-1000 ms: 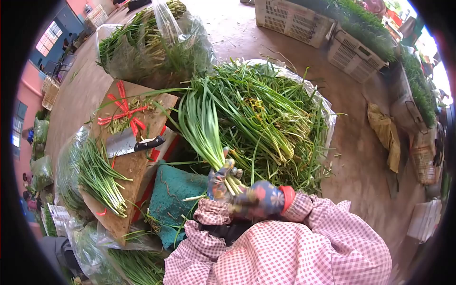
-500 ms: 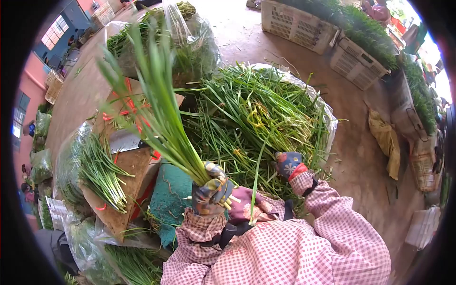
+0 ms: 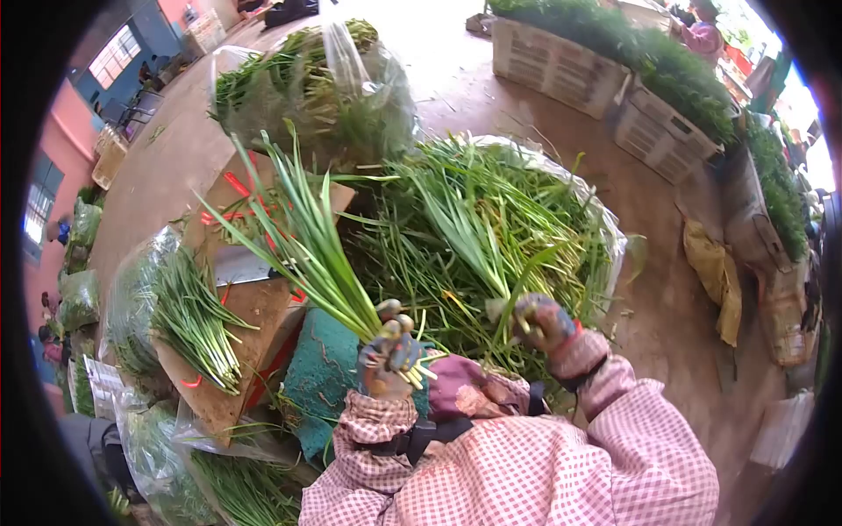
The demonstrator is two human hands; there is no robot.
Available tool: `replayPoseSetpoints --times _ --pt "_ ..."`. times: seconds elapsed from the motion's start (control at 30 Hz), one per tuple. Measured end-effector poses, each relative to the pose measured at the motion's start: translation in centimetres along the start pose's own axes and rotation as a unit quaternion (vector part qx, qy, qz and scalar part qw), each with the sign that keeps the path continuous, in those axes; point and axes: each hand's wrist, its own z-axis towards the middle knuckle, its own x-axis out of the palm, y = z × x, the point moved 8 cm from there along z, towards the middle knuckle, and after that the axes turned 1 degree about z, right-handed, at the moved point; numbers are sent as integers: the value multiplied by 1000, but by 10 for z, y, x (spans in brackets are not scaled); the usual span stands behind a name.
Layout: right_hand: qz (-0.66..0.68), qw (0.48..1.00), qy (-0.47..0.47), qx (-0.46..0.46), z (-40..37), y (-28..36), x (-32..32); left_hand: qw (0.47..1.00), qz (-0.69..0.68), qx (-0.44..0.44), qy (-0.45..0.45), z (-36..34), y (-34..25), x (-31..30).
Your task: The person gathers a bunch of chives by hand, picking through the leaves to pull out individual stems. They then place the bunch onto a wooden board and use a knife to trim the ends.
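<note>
My left hand (image 3: 388,352), in a patterned glove, is closed around a bunch of garlic chives (image 3: 326,263). Their leaves point up and away to the left, and the pale cut ends stick out below my fingers. My right hand (image 3: 544,323), also gloved, has its fingers curled round a few chive stalks (image 3: 474,245) at the near right side of a large heap of loose chives (image 3: 561,228). Clear plastic lies under the heap's edge. To the left, a neat bundle of chives (image 3: 197,320) rests on a wooden board (image 3: 272,307).
A cleaver (image 3: 246,264) and red ties (image 3: 235,184) lie on the board. Behind it stands a plastic bag of greens (image 3: 316,105). White crates (image 3: 561,66) full of greens line the right. A yellowish sack (image 3: 712,272) lies on the floor; another person (image 3: 702,37) is far right.
My right hand has turned over and lifted slightly from the heap, with a few stalks now in its fingers. The bunch in my left hand has stopped swinging, and its leaves have spread lower.
</note>
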Motion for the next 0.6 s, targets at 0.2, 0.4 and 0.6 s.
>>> replayPoseSetpoints --times 0.2,0.4,0.6 --pt "-9 996 56 70 8 7 50 983 57 -43 -172 -9 21 -42" --pt "-71 969 94 219 4 -27 75 951 123 -88 -271 -9 45 -62" --pt "-76 989 20 125 25 -41 59 964 133 -50 -223 -10 49 -93"
